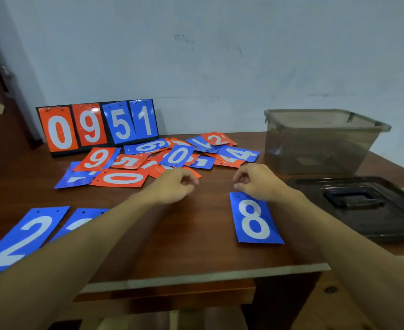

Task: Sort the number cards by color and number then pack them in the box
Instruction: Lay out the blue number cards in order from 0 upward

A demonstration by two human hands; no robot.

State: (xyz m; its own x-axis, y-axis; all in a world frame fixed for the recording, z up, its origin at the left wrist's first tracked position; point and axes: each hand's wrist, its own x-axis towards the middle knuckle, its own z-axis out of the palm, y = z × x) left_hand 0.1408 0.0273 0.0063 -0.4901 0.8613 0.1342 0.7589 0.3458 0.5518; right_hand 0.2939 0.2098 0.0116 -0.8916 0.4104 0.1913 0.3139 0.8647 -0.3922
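Right fingers (240, 179) over one blue 8 card (255, 221)

Glossy cards (255, 220) — seemingly plastic; wooden table (196, 234)

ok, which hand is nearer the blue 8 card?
Right. The right hand sits over the far edge of the blue 8 card; the left hand is apart, off to its left over the table.

Soft, even light left only faint shadows on the dark brown wooden desk (208, 222). A dull sheen lay on the black plastic lid (363, 210) at 3 o'clock. Wide-angle distortion stretched the blue card with a white 2 (22, 236) at 8 o'clock. Everything looked slightly blurred.
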